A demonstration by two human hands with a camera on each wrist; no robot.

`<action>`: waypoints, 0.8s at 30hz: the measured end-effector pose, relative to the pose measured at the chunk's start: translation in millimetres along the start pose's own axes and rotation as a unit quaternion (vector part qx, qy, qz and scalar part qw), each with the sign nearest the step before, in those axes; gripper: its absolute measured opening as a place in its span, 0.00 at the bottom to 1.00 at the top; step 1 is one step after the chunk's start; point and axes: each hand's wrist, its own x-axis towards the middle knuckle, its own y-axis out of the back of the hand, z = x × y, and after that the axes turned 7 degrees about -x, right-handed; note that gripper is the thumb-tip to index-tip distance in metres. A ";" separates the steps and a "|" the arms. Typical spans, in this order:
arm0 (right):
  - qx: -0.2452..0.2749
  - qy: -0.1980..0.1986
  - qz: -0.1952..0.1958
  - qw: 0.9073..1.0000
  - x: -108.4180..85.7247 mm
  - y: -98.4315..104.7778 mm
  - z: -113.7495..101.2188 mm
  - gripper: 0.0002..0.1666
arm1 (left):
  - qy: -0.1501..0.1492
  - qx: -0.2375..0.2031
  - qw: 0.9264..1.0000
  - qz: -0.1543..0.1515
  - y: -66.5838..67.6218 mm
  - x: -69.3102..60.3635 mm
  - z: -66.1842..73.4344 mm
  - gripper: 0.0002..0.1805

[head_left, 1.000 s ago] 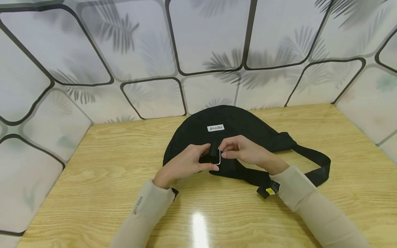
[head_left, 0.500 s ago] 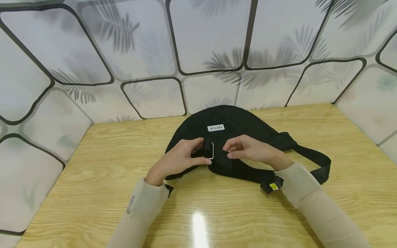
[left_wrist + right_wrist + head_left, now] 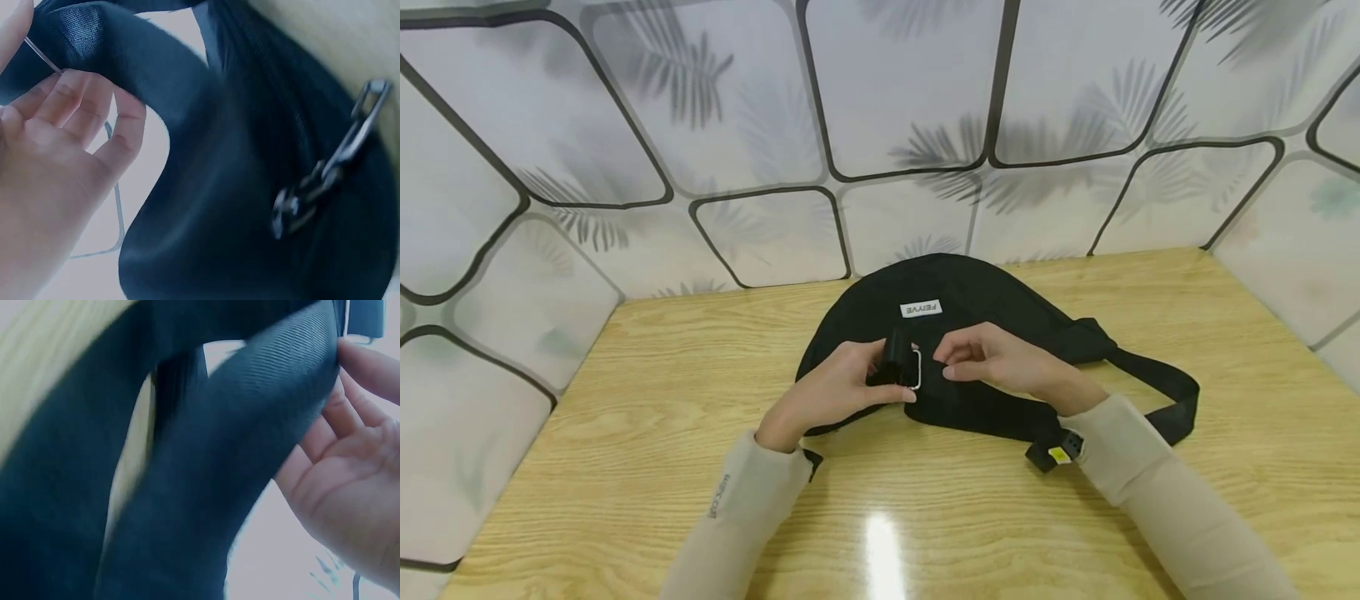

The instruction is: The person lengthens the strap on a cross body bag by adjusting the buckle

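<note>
A black sling bag [image 3: 880, 300] with a white label lies on the table. In the head view, my left hand [image 3: 835, 383] grips a rectangular metal ring [image 3: 917, 369] and the folded black webbing at it, between thumb and fingers. Just to the right is my right hand [image 3: 1000, 367], its fingers bent toward the thumb. The right wrist view shows the strap [image 3: 250, 412] running up to that hand's thumb and fingers, which pinch its edge. Against the dark bag, the strap between the hands is hard to make out. A metal zipper pull [image 3: 337, 156] hangs from the bag in the left wrist view.
The wooden table [image 3: 647, 358] meets patterned panels [image 3: 895, 92] at the back and sides. A loop of the bag's strap [image 3: 1183, 408] lies to the right, beyond the right forearm. A black wrist device [image 3: 1063, 450] with a yellow mark sits by the right cuff.
My hands have moved apart: the left shifted left with the metal ring, then slightly back right. The right drew a little to the right, away from the ring. The bag's body stays put.
</note>
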 end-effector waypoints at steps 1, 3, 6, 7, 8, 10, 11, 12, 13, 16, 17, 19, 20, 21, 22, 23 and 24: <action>0.009 0.005 0.001 1.000 0.8 -2.0 -0.9 0.07 | -0.002 -0.008 1.000 -0.006 -2.1 0.7 -0.3 0.16; 0.024 0.010 0.002 1.000 2.1 -5.5 -2.7 0.06 | -0.005 -0.016 1.000 -0.014 -5.6 2.0 -0.3 0.17; 0.038 0.010 0.006 0.999 3.1 -7.9 -4.2 0.06 | -0.002 -0.017 1.000 -0.016 -8.2 2.7 0.7 0.18; 0.036 0.005 0.008 0.999 2.9 -7.7 -4.6 0.06 | -0.001 -0.016 1.000 -0.015 -8.2 2.8 1.2 0.16; 0.032 0.000 0.009 0.999 2.7 -7.1 -4.4 0.06 | -0.001 -0.014 1.000 -0.013 -7.8 2.7 1.7 0.15; 0.017 -0.007 0.005 1.000 2.1 -5.0 -3.3 0.08 | 0.001 -0.010 1.000 -0.010 -6.5 2.5 2.4 0.14; 0.009 -0.011 0.000 1.000 1.7 -3.5 -2.3 0.08 | 0.002 -0.007 1.000 -0.008 -5.4 2.4 2.6 0.13; 0.001 -0.015 -0.006 1.000 1.2 -1.8 -0.9 0.09 | 0.002 -0.004 1.000 -0.006 -4.1 2.0 2.7 0.12; -0.007 -0.021 -0.012 1.000 0.3 0.1 0.1 0.09 | 0.001 -0.001 1.000 -0.004 -2.7 1.6 2.7 0.11; -0.025 -0.037 -0.027 0.999 -2.6 5.7 2.7 0.08 | 0.005 0.004 1.000 0.008 2.1 -0.2 2.8 0.11; -0.028 -0.042 -0.031 0.998 -3.6 7.5 3.4 0.07 | 0.005 0.006 1.000 0.012 3.5 -1.0 2.9 0.12; -0.036 -0.047 -0.034 0.998 -5.3 10.2 4.1 0.06 | 0.004 0.009 1.000 0.017 5.8 -2.3 3.6 0.12; -0.037 -0.047 -0.035 0.998 -5.9 11.4 4.2 0.06 | 0.006 0.010 1.000 0.018 6.6 -2.8 4.0 0.12; -0.037 -0.045 -0.036 0.998 -6.2 12.1 4.4 0.06 | 0.006 0.010 1.000 0.018 7.2 -3.2 4.5 0.12; -0.036 -0.044 -0.038 0.998 -6.4 12.7 4.5 0.06 | 0.006 0.009 1.000 0.017 7.3 -3.4 4.5 0.12; -0.035 -0.043 -0.039 0.998 -6.6 13.0 4.4 0.06 | 0.006 0.009 1.000 0.017 7.3 -3.5 4.7 0.12; -0.034 -0.040 -0.040 0.998 -6.6 13.1 4.3 0.06 | 0.007 0.009 1.000 0.017 7.2 -3.7 4.6 0.12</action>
